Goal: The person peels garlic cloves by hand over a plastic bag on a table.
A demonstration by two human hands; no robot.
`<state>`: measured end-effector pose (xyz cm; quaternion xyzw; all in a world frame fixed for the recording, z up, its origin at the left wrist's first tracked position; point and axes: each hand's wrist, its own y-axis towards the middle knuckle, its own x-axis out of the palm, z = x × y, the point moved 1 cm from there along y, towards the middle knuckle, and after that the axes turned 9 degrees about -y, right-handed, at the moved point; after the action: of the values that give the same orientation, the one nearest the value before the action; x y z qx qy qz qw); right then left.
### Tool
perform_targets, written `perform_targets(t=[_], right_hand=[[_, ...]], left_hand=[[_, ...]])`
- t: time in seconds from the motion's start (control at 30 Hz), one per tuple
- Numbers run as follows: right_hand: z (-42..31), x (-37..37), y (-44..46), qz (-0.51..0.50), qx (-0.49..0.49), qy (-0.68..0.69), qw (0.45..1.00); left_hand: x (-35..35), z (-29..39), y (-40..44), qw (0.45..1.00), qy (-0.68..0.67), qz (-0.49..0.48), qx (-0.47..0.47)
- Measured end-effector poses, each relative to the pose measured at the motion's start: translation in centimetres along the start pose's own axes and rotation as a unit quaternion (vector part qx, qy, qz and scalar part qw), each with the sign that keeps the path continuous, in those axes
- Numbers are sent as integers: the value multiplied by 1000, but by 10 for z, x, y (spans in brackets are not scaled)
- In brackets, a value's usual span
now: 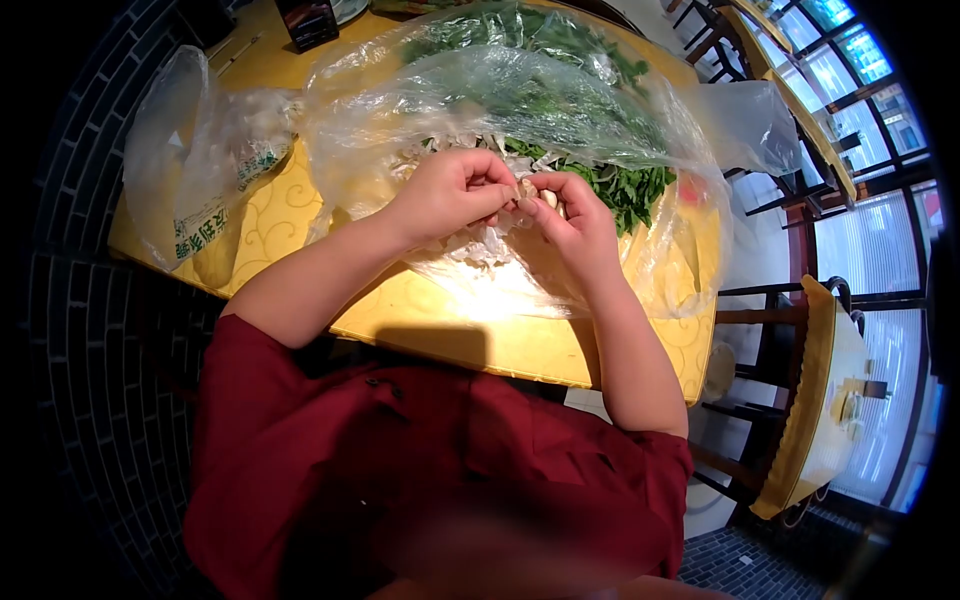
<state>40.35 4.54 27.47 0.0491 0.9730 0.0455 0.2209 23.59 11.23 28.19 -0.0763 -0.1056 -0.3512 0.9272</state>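
Note:
My left hand (pixel 462 192) and my right hand (pixel 577 218) meet over the table, fingers pinched together on a small garlic clove (pixel 526 188). Thumb and forefinger of each hand close on it from either side. Pale garlic cloves (pixel 549 199) show just behind my right thumb; whether they lie in that hand or on the plastic below, I cannot tell. Beneath my hands, papery garlic skins (pixel 482 250) are scattered on a clear plastic sheet or bag (pixel 450 285). Green leafy vegetables (pixel 632 193) lie beyond my right hand, partly under the plastic.
A clear bag with green print (pixel 205 225) holds pale bulbs at the left. The table (pixel 520 355) has a yellow cloth. A dark box (pixel 307 22) stands at the far edge. On the right are another table (pixel 800 420) and chairs; a dark brick wall (pixel 80 300) runs along the left.

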Motion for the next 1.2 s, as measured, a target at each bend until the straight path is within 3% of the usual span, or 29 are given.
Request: perform_targets(t=[0.17,0.27,0.37,0.53,0.63,0.83,0.93,1.03,1.2], right_hand=[[0,0,0,-22,35,126,991],[0,-3,1,-48,61,152,985],[0,-3,1,-39,47,118,991],[8,-6,8,6,64,182,981],[9,-12,8,-2,65,197,978],[0,-7,3,-54,46,164,984],[2,-7,3,-73,41,132,988],[-2,-6,3,-76,33,105,991],[3,-4,3,-84,36,48,995]], left_hand=[[-2,-1,-1,998,30,-45,43],[-1,0,-2,996,38,-67,53],[-1,-1,-2,995,37,-73,60],[-3,1,-3,989,76,-93,89],[-5,7,0,945,313,15,99],[-9,1,4,888,387,54,241],[-7,4,3,897,380,53,218],[-5,2,4,911,317,56,256],[-1,3,-2,962,225,39,151]])
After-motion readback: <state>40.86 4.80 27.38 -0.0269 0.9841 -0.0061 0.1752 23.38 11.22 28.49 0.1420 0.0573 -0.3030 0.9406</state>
